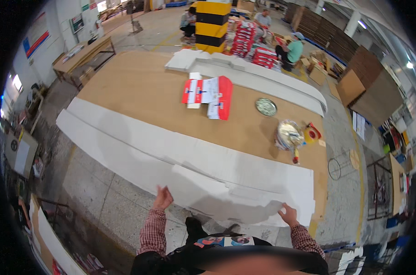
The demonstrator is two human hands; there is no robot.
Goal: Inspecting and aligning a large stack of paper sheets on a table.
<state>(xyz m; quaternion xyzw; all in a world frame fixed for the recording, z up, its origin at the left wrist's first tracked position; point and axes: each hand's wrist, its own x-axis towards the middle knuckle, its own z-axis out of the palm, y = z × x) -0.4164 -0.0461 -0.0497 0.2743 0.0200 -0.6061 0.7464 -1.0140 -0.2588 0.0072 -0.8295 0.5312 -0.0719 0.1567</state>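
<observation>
A long white cardboard sheet (254,167) lies along the near side of the table, with lengthwise creases and a narrower raised flap (199,181) on it. Just off its front edge is my left hand (163,198), fingers slightly apart and nothing visible in them. Farther right, my right hand (288,215) has thumb and fingers curled at the sheet's near edge, gripping it. Shadows of my arms and body fall across the white surface.
Brown board (139,78) covers the table. On it lie a red-and-white folded carton (208,94), a round tin lid (266,106), a plastic-wrapped tub with a brush (289,135), tape (312,133) and another white cardboard piece (263,75). Beyond are a striped pillar (211,25) and several people.
</observation>
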